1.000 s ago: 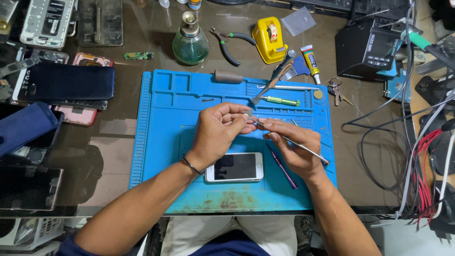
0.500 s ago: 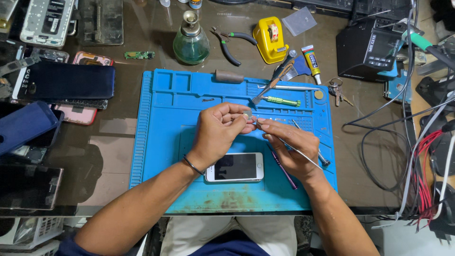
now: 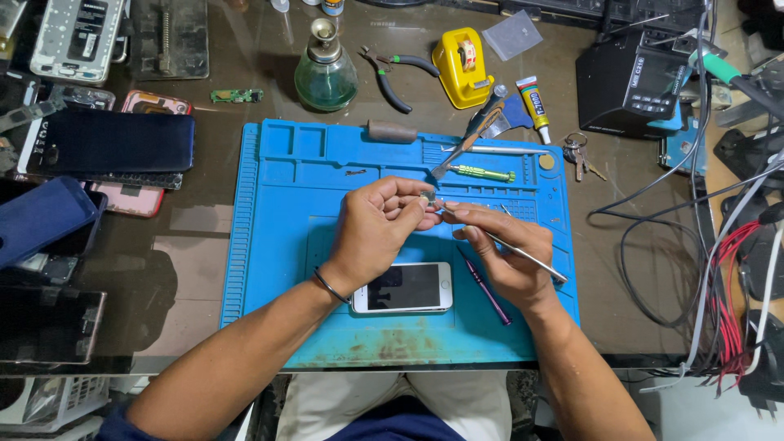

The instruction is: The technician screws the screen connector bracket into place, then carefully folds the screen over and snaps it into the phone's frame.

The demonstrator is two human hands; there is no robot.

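Blue mat (image 3: 278, 245), left hand (image 3: 377, 233) pinching small part (image 3: 427, 197), right hand (image 3: 506, 253) holding tweezers (image 3: 523, 253)

At frame centre, over the blue work mat (image 3: 278, 245), the left hand (image 3: 376, 233) pinches a tiny part (image 3: 427, 197) — too small to identify — while the right hand (image 3: 506, 253) holds thin metal tweezers (image 3: 523, 253) to it. Just below lies a white phone (image 3: 402, 287), screen up.

Tiny part (image 3: 426, 197) pinched above mat, thin metal tweezers (image 3: 506, 243) touching it.
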